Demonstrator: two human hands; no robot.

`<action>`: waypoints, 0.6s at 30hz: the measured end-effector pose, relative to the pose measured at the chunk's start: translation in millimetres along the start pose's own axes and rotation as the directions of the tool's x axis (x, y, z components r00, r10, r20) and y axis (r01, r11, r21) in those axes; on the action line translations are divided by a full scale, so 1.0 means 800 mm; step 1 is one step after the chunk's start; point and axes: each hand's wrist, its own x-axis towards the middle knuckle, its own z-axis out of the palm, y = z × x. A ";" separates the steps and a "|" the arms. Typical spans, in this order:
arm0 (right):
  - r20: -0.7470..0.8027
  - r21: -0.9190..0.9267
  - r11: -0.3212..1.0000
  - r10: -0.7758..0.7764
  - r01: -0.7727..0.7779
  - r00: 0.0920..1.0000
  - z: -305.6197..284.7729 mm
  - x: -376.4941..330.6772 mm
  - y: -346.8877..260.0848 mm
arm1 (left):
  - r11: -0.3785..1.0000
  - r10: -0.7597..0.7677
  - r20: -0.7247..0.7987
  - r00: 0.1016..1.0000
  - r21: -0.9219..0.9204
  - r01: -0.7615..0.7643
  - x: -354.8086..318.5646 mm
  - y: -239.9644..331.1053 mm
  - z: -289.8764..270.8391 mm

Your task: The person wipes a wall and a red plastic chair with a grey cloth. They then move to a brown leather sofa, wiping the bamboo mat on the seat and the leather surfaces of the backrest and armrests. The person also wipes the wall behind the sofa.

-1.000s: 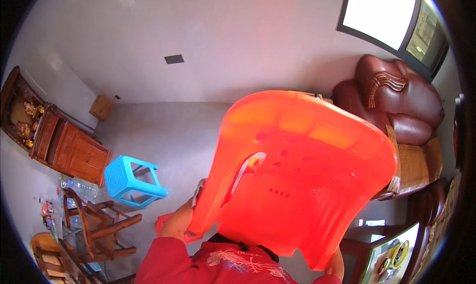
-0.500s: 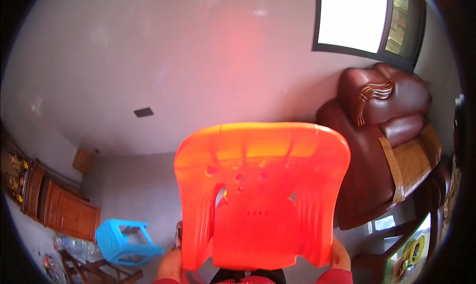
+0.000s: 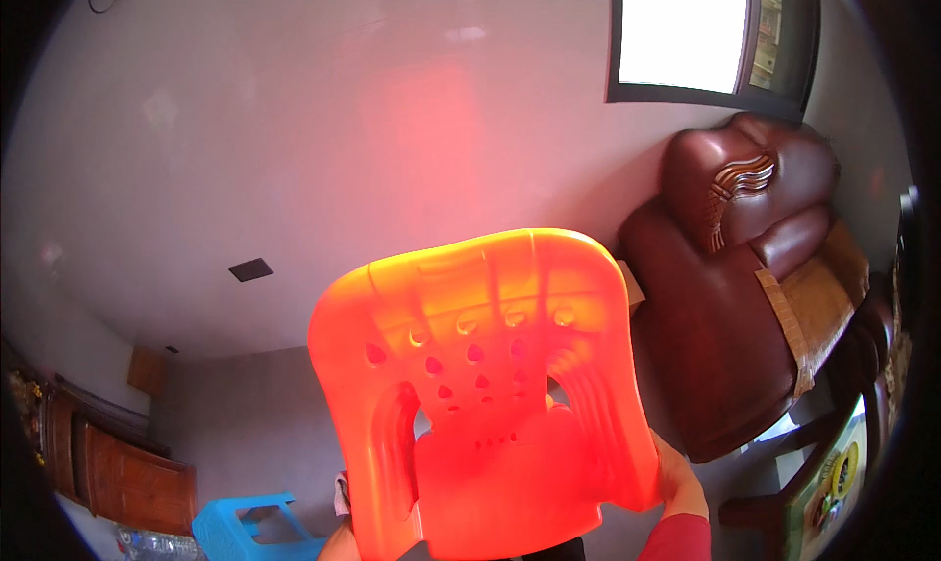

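A bright orange-red plastic armchair (image 3: 505, 463) fills the middle in front of me, its perforated backrest on the far side and its seat towards me. My right hand (image 3: 673, 466) grips the outside of the chair's right arm, its fingers mostly hidden behind the plastic. At the left arm, my left hand (image 3: 339, 543) holds the chair low down; only a small part of it shows at the lower edge. A small pinkish-grey thing (image 3: 341, 492) sits just above my left hand, too little of it visible to name.
A blue plastic stool (image 3: 250, 530) stands at lower left, near clear plastic bottles (image 3: 157, 543) and a wooden cabinet (image 3: 137, 478). On the right are a brown leather sofa (image 3: 706, 355) and a low table (image 3: 799, 522) with a yellow dish. A grey wall (image 3: 294, 149) rises beyond.
The chair has shifted left and tilted, its right side now higher than its left. Both hands have moved along with it. The view has turned slightly, too.
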 end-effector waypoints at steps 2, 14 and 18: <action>0.009 -0.003 1.000 0.013 -0.013 1.000 0.003 0.012 0.001 | 1.000 0.002 0.020 1.000 0.006 -0.002 0.004 0.000 0.010; 0.085 -0.009 0.999 0.037 -0.037 0.996 0.002 0.068 0.004 | 0.990 0.135 0.010 0.991 -0.046 -0.135 -0.004 0.012 0.005; 0.095 0.037 0.998 0.038 -0.042 0.995 -0.051 0.068 0.020 | 0.950 0.277 -0.119 0.954 -0.115 -0.290 -0.037 0.040 -0.057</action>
